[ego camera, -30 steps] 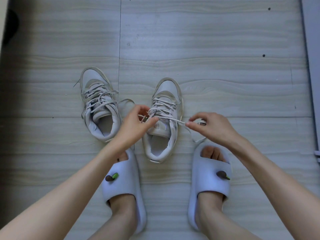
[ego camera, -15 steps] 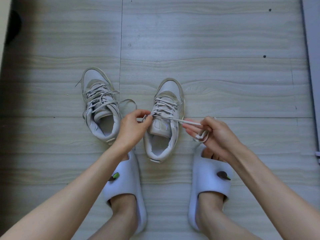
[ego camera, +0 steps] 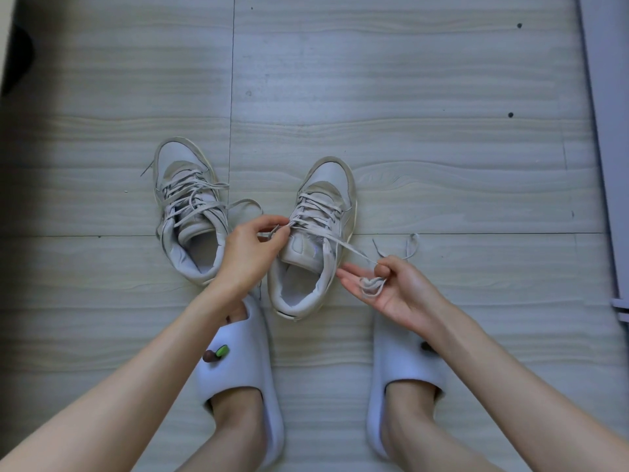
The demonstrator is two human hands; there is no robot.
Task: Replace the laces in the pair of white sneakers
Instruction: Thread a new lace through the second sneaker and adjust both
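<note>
My left hand (ego camera: 250, 253) has its grip pinched on the lace (ego camera: 350, 248) at the near-left eyelets of the right-hand sneaker (ego camera: 315, 240), thumb and forefinger closed on the strand just where it leaves the shoe. My right hand (ego camera: 384, 287) lies palm up just beside that sneaker's collar, a small bunched coil of the same lace resting in the palm, with the thumb and curled forefinger nipping the strand above it. From there the lace runs taut, up and leftward across the tongue toward my left fingers, and its loose tail curls away on the floor (ego camera: 442, 158) beyond my right hand. The upper rows of this sneaker are laced in crossed rows toward the toe.

The left-hand sneaker (ego camera: 190, 212) stands well apart from my right hand, just beyond my left wrist, toe pointing away from me. Its lace is slack and tangled over the tongue, one loop spilling out toward the other shoe.

Nearer to me, each foot wears a pale slide: the left slide (ego camera: 238, 369) carries a small green and brown charm, while the right slide (ego camera: 401, 362) is partly covered by my right forearm. Everything sits on pale wood-grain floor planks.
</note>
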